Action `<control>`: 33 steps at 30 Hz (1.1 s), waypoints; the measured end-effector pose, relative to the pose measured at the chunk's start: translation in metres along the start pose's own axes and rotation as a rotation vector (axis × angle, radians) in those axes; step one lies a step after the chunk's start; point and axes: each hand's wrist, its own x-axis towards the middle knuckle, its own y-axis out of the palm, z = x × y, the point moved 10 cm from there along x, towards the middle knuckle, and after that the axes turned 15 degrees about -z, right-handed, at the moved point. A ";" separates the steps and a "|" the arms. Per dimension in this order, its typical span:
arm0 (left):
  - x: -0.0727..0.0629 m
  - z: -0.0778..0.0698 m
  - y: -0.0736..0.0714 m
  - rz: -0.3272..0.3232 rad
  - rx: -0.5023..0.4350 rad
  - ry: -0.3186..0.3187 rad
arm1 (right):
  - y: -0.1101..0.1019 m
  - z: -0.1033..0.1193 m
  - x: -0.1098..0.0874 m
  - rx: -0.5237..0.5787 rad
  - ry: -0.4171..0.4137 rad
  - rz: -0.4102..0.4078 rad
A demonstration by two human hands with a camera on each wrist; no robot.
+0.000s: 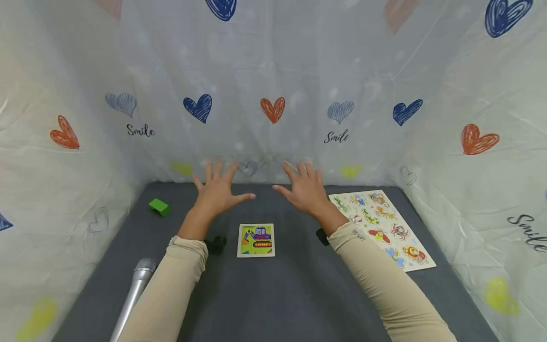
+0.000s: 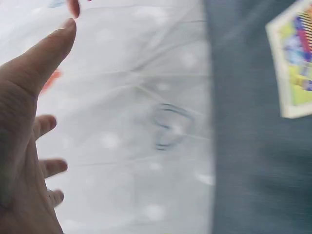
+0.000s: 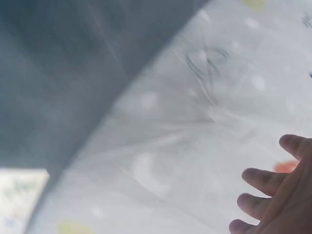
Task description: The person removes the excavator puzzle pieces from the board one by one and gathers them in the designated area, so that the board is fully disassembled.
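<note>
Dark grey tabletop (image 1: 273, 304), as I look at it, stretches away inside a sheeted corner of the room. Toward the left of its near edge a silver microphone (image 1: 133, 289) lies aslant, partly hidden by the person's left sleeve (image 1: 171, 280); the right sleeve (image 1: 380, 280) reaches in opposite. Farther on, about midway between the side edges, a small digger puzzle (image 1: 256, 241) lies flat, picture up. It looks nearly square, so no long axis stands out. Along the right edge lies a white board (image 1: 386, 228) of cartoon figures, partly hidden by the right sleeve. A green block (image 1: 159, 207) sits by the left edge, toward the far left corner. Near the far edge are two empty hands, fingers spread apart: the left hand (image 1: 215, 194) and the right hand (image 1: 306, 192). From their fingers the puzzle lies back toward the person, untouched; the left hand is nearer, its thumb almost straight beyond it. Past the far edge hangs pale sheeting (image 1: 273, 61), printed with hearts and "Smile".
</note>
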 end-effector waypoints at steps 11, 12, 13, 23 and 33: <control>-0.084 0.031 0.102 0.167 -0.012 0.097 | 0.096 0.038 -0.044 0.016 -0.098 0.120; -0.091 0.033 0.109 0.183 -0.014 0.100 | 0.103 0.043 -0.047 0.022 -0.114 0.124; -0.098 0.034 0.115 0.200 -0.018 0.104 | 0.109 0.048 -0.051 0.027 -0.127 0.129; -0.124 0.031 0.132 0.251 -0.032 0.132 | 0.142 0.073 -0.070 0.070 -0.166 0.161; -0.120 0.036 0.128 0.218 -0.099 0.146 | 0.154 0.081 -0.074 0.125 -0.181 0.173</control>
